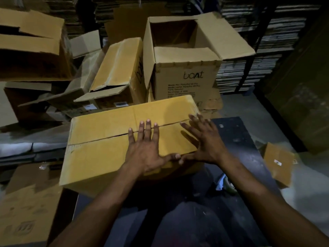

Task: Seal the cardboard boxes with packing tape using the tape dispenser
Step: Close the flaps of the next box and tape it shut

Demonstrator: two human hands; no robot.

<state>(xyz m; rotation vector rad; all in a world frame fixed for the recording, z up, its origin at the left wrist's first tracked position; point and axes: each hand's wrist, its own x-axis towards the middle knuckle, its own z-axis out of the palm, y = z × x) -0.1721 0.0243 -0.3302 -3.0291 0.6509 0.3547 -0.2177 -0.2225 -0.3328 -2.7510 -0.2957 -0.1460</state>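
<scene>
Both hands lie flat on the closed cardboard box [114, 139] directly in front of the person. The left hand [146, 150] presses on the top with straight, spread fingers crossing the seam between the two flaps; the right hand [204, 141] is spread too, its palm at the box's right near corner, thumbs nearly touching. The seam shows no tape that I can make out. Below the right forearm, a pale round object [226, 182] sits on the dark surface, possibly a tape roll; it is too dim to tell. Right of the right hand lies one small cardboard piece [277, 163]. Beyond the fingertips stand two boxes: a tipped box [115, 72] with loose flaps and an open box [185, 75] printed "boat". Left of the left hand, more open cartons [30, 43] pile up. Behind everything, shelves [263, 41] hold stacked flat cardboard.
</scene>
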